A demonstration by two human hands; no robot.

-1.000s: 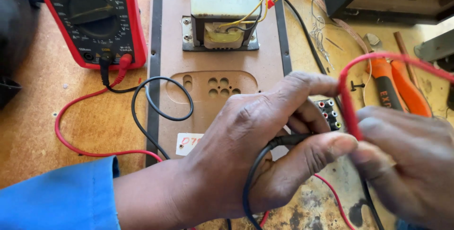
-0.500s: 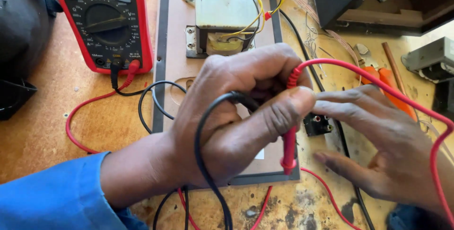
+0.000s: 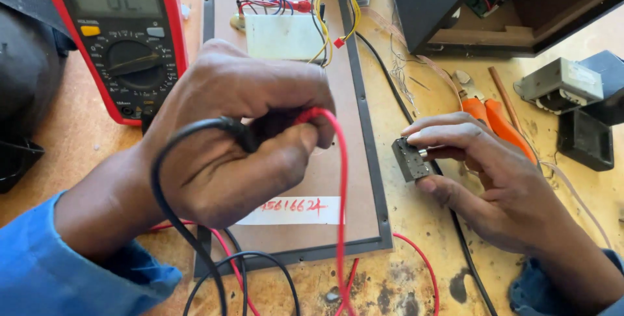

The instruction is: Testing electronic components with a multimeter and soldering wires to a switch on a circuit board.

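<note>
My left hand is closed around two multimeter probes. A black lead and a red lead loop out of the fist and hang down over the brown board. My right hand pinches a small dark rectangular component with tiny holes, held just off the board's right edge. The red multimeter lies at the upper left, its leads running down to my left hand.
A white transformer block with yellow, blue and red wires sits at the board's top. Orange-handled pliers lie right of the board. A dark box, a grey metal part and a black block stand at right.
Both probes have gathered into my left fist. My right hand has let go of the red lead, moved right, and now holds the small dark component. The view has shifted down.
</note>
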